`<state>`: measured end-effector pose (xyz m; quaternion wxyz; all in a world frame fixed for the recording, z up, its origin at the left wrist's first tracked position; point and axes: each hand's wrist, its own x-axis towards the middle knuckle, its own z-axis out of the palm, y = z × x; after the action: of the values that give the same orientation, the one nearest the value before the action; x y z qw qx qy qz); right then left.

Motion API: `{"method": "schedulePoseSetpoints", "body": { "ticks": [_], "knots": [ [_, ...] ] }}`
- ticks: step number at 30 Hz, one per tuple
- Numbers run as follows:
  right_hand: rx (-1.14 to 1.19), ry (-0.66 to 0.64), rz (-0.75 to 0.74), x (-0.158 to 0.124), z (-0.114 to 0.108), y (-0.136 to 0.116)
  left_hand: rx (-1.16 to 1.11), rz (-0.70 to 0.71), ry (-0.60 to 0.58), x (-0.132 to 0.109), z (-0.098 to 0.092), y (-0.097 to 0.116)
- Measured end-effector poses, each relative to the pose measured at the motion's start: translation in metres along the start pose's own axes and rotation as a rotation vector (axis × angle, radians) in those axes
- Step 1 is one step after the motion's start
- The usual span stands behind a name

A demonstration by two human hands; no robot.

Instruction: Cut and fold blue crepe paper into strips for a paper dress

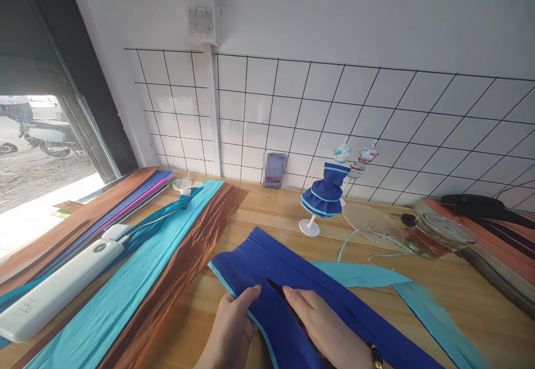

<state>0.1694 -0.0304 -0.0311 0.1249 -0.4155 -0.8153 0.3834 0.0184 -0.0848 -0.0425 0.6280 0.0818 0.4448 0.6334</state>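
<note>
A long dark blue strip of crepe paper or cloth (pixel 292 263) with a light blue edge lies across the wooden table in front of me. My left hand (pixel 238 313) pinches its light-edged side, thumb on top and fingers underneath. In my right hand (pixel 320 319) is a dark pointed tool, apparently scissors (pixel 273 286); its tip lies against the blue strip, and its handles are hidden by my fingers. Beneath and beyond the blue strip runs a light blue strip (pixel 359 274). A miniature dark blue dress (pixel 326 193) with light blue trim stands on a small white stand (pixel 309 227).
Turquoise (pixel 125 285) and brown strips (pixel 196 241) lie to the left, with a white power bank (pixel 62 285) and cable on them. At the right are a clear round lid (pixel 371 224), a glass jar (pixel 438 232) and an orange-and-black item (pixel 497 235). A tiled wall (pixel 251 101) bounds the back.
</note>
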Motion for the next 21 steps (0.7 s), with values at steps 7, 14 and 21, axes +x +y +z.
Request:
{"method": "schedulePoseSetpoints", "body": {
  "ticks": [7,14,21],
  "knots": [
    [0.101,0.026,0.132,0.004,0.0,-0.006,0.012,0.027,0.006,0.0,0.0,-0.002],
    [0.126,0.003,0.213,0.006,-0.002,-0.016,-0.006,0.036,0.016,0.0,0.0,-0.002],
    [0.193,0.012,0.231,0.009,0.0,-0.018,-0.011,0.026,0.025,0.003,-0.002,-0.004]
  ]
}}
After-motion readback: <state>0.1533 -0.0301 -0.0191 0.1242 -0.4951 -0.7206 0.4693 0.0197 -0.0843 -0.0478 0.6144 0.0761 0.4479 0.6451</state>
